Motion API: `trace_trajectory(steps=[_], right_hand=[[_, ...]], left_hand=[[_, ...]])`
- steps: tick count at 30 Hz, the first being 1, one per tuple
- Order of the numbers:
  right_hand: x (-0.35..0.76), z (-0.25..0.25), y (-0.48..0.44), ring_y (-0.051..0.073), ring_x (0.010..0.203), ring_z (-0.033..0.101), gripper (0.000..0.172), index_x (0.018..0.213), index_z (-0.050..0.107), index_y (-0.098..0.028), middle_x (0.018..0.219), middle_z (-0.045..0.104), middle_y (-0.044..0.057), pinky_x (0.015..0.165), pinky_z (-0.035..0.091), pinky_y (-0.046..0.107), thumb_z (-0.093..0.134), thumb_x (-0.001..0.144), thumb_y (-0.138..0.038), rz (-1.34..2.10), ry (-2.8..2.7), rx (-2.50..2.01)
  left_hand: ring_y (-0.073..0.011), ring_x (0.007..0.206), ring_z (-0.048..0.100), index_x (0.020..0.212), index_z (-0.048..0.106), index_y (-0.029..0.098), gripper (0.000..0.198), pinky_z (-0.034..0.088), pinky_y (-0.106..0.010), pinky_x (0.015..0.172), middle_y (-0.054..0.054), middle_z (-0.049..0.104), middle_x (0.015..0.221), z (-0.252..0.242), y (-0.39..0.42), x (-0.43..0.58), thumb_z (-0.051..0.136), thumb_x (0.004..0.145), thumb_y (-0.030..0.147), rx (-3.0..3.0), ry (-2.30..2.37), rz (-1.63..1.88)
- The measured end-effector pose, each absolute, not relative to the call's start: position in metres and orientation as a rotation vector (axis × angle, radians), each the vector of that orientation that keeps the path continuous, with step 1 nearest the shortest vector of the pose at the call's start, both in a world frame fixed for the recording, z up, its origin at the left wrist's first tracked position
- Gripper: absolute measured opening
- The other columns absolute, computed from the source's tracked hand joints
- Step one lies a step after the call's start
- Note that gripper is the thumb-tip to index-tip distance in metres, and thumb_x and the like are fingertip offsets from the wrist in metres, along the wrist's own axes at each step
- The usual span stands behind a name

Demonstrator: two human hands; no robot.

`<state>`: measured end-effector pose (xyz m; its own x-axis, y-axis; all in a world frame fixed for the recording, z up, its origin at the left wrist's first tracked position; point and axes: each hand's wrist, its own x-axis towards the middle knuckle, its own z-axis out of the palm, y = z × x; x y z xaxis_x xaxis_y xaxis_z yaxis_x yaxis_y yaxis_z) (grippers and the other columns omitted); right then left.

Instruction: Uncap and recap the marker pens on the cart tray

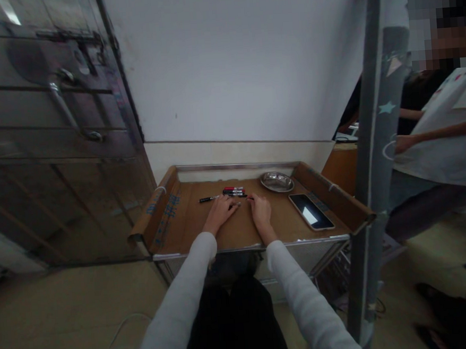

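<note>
Centre frame, left grip [220, 211] and right grip [261, 210] are near red and black pens [234, 188]; cannot tell whether either grasps anything.

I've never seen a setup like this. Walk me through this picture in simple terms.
There is no machine here: a person works with two bare hands. The single picture comes from a camera worn on the head, looking forward and down, so the forearms reach away from you.

The left hand and right hand are over a cardboard-lined table. By the fingers lie a red pen and black pens. Toward the right are a round metal dish and a smartphone. Whether either hand holds a pen is too small to tell.
</note>
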<state>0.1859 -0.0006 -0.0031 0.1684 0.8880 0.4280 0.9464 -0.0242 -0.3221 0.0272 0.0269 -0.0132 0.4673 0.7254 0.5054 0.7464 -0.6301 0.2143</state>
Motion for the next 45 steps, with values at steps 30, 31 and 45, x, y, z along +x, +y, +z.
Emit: trace_trajectory(steps=[30, 31, 45], right_hand=[[0.183, -0.026, 0.013, 0.02, 0.133, 0.033, 0.07, 0.145, 0.015, -0.013, 0.145, 0.034, 0.013, 0.109, 0.03, 0.041, 0.038, 0.079, -0.011, 0.091, -1.927, -1.362], [0.183, -0.028, 0.015, 0.021, 0.133, 0.034, 0.064, 0.143, 0.023, -0.013, 0.144, 0.035, 0.014, 0.108, 0.03, 0.041, 0.037, 0.08, -0.011, 0.047, -1.896, -1.442], [0.184, -0.02, 0.014, 0.021, 0.106, 0.051, 0.032, 0.114, 0.056, -0.014, 0.112, 0.059, 0.013, 0.093, 0.037, 0.032, 0.039, 0.086, -0.016, -0.139, -1.867, -1.791]], left_hand=[[-0.0256, 0.096, 0.051, 0.094, 0.061, 0.017, 0.016, 0.042, -0.038, 0.083, -0.009, 0.061, 0.094, -0.004, 0.011, 0.023, 0.05, 0.087, 0.027, -2.111, -1.891, -0.89], [-0.0258, 0.096, 0.051, 0.094, 0.061, 0.017, 0.017, 0.042, -0.038, 0.082, -0.01, 0.06, 0.095, -0.005, 0.011, 0.022, 0.05, 0.087, 0.027, -2.072, -1.938, -0.876], [-0.0258, 0.096, 0.049, 0.092, 0.055, 0.012, 0.016, 0.042, -0.041, 0.082, -0.016, 0.056, 0.098, -0.023, 0.027, 0.022, 0.042, 0.085, 0.015, -1.965, -1.897, -0.974]])
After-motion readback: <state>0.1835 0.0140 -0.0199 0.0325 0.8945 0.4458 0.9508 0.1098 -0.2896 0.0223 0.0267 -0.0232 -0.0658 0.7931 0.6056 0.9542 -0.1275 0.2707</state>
